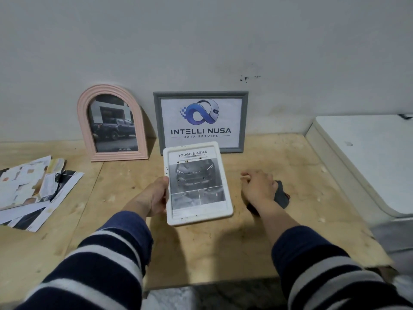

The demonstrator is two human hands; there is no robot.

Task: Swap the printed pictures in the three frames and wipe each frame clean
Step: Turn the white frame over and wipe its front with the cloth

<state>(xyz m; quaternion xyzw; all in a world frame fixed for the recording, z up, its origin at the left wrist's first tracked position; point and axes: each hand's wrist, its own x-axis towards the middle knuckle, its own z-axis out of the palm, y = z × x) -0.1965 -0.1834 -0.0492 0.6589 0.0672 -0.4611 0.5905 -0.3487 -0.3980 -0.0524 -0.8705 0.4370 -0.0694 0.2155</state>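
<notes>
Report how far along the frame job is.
Looks done: all three frames hold prints; the pink arched frame and grey frame lean against the wall. In hand: left hand holds the white frame; right hand rests on a dark cloth. Left: apparently wiping; its surface shows specks.

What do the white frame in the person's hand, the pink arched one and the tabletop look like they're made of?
White frame: likely matte plastic or painted wood, with smooth rounded edges and dark specks.
Pink arched frame: probably moulded plastic or resin, judging by its even ribbed ridges and soft sheen.
Tabletop: unfinished plywood, going by its pale grain, knots, stains and a seam between sheets.
The left hand holds the white frame.
</notes>
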